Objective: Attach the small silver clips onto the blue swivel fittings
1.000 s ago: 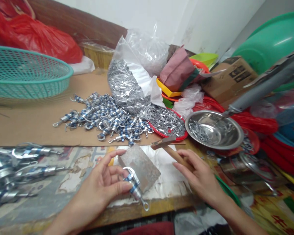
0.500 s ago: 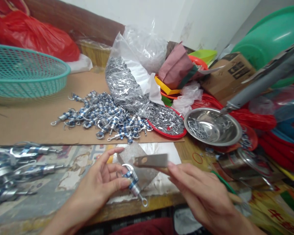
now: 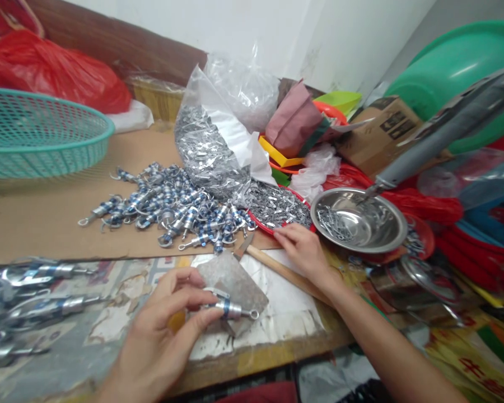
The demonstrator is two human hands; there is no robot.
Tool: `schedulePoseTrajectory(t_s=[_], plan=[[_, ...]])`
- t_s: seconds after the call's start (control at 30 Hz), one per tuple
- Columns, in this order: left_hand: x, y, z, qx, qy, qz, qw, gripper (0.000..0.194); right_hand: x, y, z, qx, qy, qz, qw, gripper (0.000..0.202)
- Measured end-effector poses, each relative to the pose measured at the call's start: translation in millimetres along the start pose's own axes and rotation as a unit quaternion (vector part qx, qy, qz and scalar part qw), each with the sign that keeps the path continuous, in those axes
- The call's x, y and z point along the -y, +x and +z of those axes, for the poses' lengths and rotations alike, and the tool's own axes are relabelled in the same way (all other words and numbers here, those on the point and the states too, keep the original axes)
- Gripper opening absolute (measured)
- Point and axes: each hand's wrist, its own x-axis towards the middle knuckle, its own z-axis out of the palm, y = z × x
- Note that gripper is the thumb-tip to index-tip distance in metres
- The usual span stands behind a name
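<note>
A silver and blue metal fitting [image 3: 231, 309] with a ring at its end is pinched in my left hand [image 3: 168, 322], over the grey metal block [image 3: 235, 280]. The hammer [image 3: 277, 268] lies on the bench behind the block, its head at the block's far corner. My right hand [image 3: 304, 252] is at the near rim of the red tray [image 3: 265, 228], which holds many small metal strips. Its fingers are bent and close together; whether anything is between the fingertips is too small to tell.
Many similar fittings [image 3: 189, 207] are heaped on cardboard [image 3: 130, 246], with more at the left edge [image 3: 37, 302]. A steel bowl [image 3: 369, 224] stands at the right. A teal basket [image 3: 46, 151] is far left; a plastic bag of strips [image 3: 210, 151] sits behind.
My right hand has let go of the hammer, now lying on the bench, and moved forward to the red tray. My left hand has turned the fitting to point more to the right.
</note>
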Motion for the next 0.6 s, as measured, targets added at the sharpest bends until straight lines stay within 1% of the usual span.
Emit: schedulePoseTrajectory(t_s=[0.07,0.13,0.23,0.33,0.47,0.53,0.6], plan=[[1.8,0.2,0.6,0.000,0.036,0.042,0.998,0.008,-7.5,22.7,-3.0,-0.009,-0.040,0.030,0.999,0.022],[2.0,0.6,1.0,0.017,0.047,0.062,0.997,0.010,-14.3,41.8,-2.6,0.015,-0.066,0.044,0.997,0.017],[-0.6,1.4,1.5,0.029,0.035,0.076,0.996,0.012,-20.8,55.9,2.9,0.045,-0.081,0.050,0.994,0.021],[-4.0,1.8,0.7,0.013,0.025,0.086,0.996,0.013,-24.3,55.3,5.8,0.037,-0.074,0.048,0.995,0.025],[-5.7,1.9,-1.5,0.021,0.023,0.089,0.996,0.017,-22.5,47.8,-1.0,-0.023,-0.037,0.051,0.998,0.016],[-5.7,1.7,-1.7,0.016,0.014,0.089,0.996,0.018,-12.7,41.4,-5.8,-0.060,-0.001,0.047,0.997,0.018],[-5.3,1.1,-1.3,0.009,0.008,0.088,0.996,0.018,6.1,30.4,-8.8,-0.084,0.048,0.035,0.995,0.018]])
